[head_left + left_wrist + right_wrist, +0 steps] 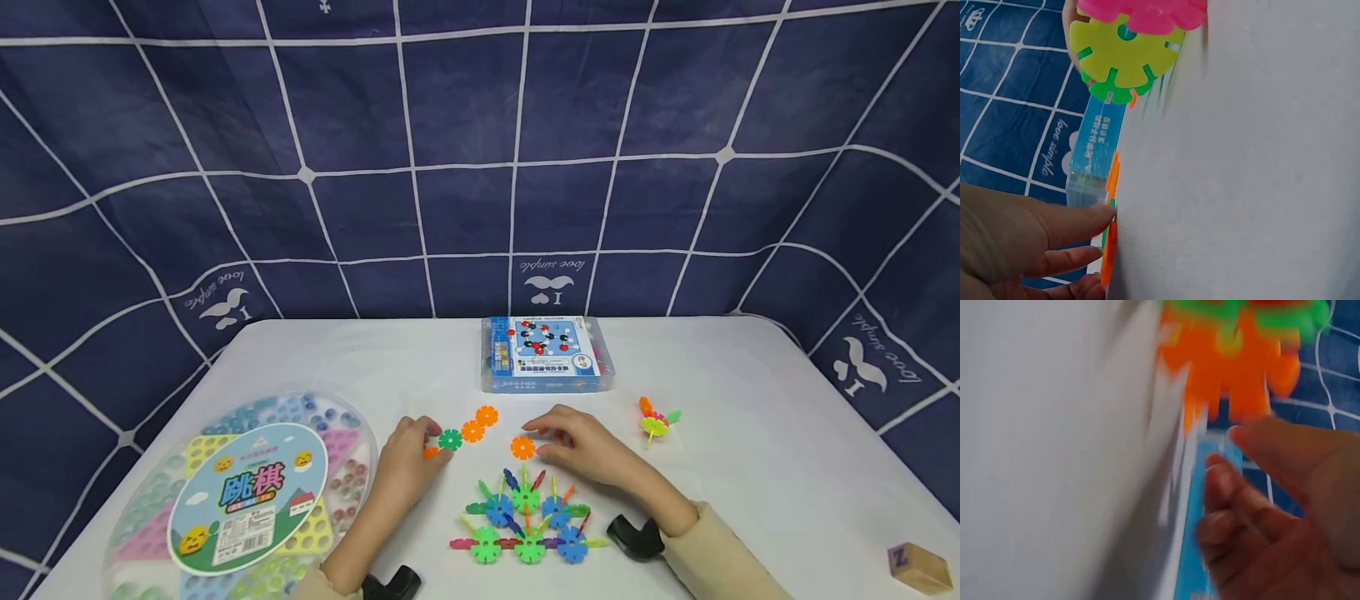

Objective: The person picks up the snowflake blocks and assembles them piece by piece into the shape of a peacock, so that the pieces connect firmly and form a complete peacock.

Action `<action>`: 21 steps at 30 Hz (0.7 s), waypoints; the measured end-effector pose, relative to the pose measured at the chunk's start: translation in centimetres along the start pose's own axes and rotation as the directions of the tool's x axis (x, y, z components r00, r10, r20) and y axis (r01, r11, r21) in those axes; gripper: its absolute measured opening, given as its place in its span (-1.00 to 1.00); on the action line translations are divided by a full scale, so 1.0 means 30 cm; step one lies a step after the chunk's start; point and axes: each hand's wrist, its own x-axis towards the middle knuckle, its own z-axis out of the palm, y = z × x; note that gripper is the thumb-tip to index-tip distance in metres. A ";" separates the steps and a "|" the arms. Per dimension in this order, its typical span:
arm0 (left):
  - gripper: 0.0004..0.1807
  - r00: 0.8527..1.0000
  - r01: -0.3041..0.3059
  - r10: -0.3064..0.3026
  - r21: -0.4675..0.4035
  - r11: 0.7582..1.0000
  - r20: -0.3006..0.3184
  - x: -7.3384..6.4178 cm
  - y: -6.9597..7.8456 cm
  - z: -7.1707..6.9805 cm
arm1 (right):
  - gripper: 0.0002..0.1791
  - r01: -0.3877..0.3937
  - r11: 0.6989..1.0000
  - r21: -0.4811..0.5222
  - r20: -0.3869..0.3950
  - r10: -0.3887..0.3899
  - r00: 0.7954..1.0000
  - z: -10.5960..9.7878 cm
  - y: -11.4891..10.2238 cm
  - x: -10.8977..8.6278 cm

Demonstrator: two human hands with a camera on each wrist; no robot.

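My left hand (408, 457) is at the left end of a short row of notched plastic snowflake discs. Its thumb and fingers pinch an orange snowflake disc (1110, 256), mostly covered by the hand in the head view. Beside it is a green disc (450, 439), then two orange discs (472, 431) run up to the right. My right hand (581, 443) has thumb and forefinger apart around a loose orange disc (522, 447). In the right wrist view those fingers look blurred, with a gap between them. Just below stands an assembly of green and blue discs (530, 546) with coloured spikes.
A round Chinese checkers set (247, 500) lies at left. Behind the discs is a clear box (547, 354) with a molecule picture. A small disc figure (654, 425) stands at right, and a wooden block (918, 568) sits at the right front corner.
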 end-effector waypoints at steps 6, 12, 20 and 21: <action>-0.57 0.996 -0.019 0.017 0.020 1.000 0.088 -0.010 0.014 -0.021 | -0.68 0.042 0.997 -0.059 0.147 -0.033 0.989 0.030 0.023 0.024; -0.71 0.994 0.012 -0.010 -0.019 1.000 0.113 -0.006 0.015 -0.044 | -0.73 0.042 0.987 -0.155 0.074 -0.031 0.997 0.030 0.020 0.028; -0.73 0.995 0.053 -0.044 -0.100 0.994 0.091 0.008 -0.003 -0.031 | -0.74 0.007 0.990 -0.140 0.028 -0.003 1.000 0.033 0.036 0.023; -0.77 0.994 0.069 -0.055 -0.149 0.986 0.099 0.013 -0.003 -0.029 | -0.77 -0.003 0.993 -0.122 0.026 0.006 1.000 0.033 0.036 0.022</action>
